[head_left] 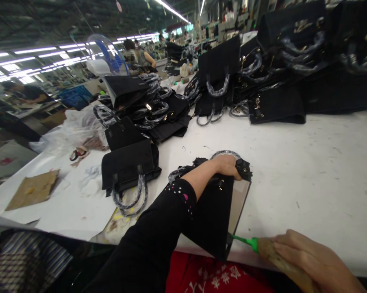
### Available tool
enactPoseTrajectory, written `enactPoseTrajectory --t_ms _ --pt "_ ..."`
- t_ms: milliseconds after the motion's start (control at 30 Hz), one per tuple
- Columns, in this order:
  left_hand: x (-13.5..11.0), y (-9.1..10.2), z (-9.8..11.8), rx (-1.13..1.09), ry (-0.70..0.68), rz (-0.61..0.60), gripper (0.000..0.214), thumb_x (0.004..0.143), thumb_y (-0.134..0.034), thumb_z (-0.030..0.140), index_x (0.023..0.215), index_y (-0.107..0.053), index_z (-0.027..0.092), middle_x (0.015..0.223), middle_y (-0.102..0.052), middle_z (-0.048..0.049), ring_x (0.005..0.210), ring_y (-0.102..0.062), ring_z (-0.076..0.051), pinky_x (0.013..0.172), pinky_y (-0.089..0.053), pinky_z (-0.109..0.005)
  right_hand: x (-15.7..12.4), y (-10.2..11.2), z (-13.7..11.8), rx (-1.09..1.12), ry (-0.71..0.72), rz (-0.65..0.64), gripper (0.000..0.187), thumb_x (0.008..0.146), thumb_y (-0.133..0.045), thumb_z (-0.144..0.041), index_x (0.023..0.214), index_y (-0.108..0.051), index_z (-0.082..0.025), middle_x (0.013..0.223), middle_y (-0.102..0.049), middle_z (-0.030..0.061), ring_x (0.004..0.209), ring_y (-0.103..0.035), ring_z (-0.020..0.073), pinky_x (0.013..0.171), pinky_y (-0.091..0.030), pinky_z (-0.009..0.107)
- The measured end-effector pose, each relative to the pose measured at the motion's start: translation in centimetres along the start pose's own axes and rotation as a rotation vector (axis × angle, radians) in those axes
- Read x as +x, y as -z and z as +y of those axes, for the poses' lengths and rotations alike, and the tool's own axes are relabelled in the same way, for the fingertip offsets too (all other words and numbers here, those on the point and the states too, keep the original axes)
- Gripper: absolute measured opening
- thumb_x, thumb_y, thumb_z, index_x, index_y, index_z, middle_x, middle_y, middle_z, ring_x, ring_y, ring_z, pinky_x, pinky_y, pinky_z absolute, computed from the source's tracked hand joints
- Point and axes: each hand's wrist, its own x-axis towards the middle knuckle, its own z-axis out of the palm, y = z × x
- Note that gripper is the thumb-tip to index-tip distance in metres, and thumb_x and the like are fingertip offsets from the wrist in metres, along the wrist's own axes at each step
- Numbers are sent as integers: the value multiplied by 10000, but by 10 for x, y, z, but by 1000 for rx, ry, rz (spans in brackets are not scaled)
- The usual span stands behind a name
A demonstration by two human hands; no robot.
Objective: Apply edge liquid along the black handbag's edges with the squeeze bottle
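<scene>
A black handbag [215, 211] with plastic-wrapped handles lies on the white table [308, 171], its bottom toward the near edge. My left hand [227, 166] is closed on the bag's top rim by the handles. My right hand [311, 256], at the lower right, is wrapped round the wooden grip of a tool with a green shaft [246, 241]. The tool's tip touches the bag's bottom corner near the table edge.
More black handbags lie on the table: one at the left [130, 167], a heap behind it [146, 106], large piles at the back right [293, 61]. Brown paper [33, 189] and clear plastic [76, 126] lie at the left. Another person [140, 55] sits far behind.
</scene>
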Motion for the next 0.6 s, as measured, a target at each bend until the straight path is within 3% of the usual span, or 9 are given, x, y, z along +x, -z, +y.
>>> enactPoseTrajectory --t_ms 133,300,433,600 --pt "0 0 1 -6 -5 10 418 752 -860 460 1057 -860 174 972 -825 -57 990 -761 -268 804 -563 -308 -1 0 -4 -38 -80 54 452 1098 -525 -143 1514 -602 -302 1126 -790 74 917 -786 205 760 -651 257" --pt "2 -2 -1 -21 -34 9 413 754 -853 427 1076 -863 168 966 -821 -57 942 -758 -250 778 -548 -302 -8 -3 -4 -17 -90 14 555 1034 -550 -93 1543 -609 -304 1114 -800 68 860 -787 214 701 -649 275" --pt "5 -2 -2 -11 -45 12 409 747 -848 447 1050 -869 173 956 -821 -59 931 -757 -261 772 -541 -315 -13 0 3 -40 -151 -6 495 1010 -615 -87 1446 -702 -304 1123 -809 60 892 -802 223 719 -662 264" --pt "4 -2 -2 0 -48 11 422 755 -843 459 1061 -868 169 973 -823 -62 923 -756 -252 772 -542 -306 -11 4 4 -13 -121 -45 500 1011 -623 -85 1465 -683 -285 1139 -804 50 912 -791 195 724 -657 235"
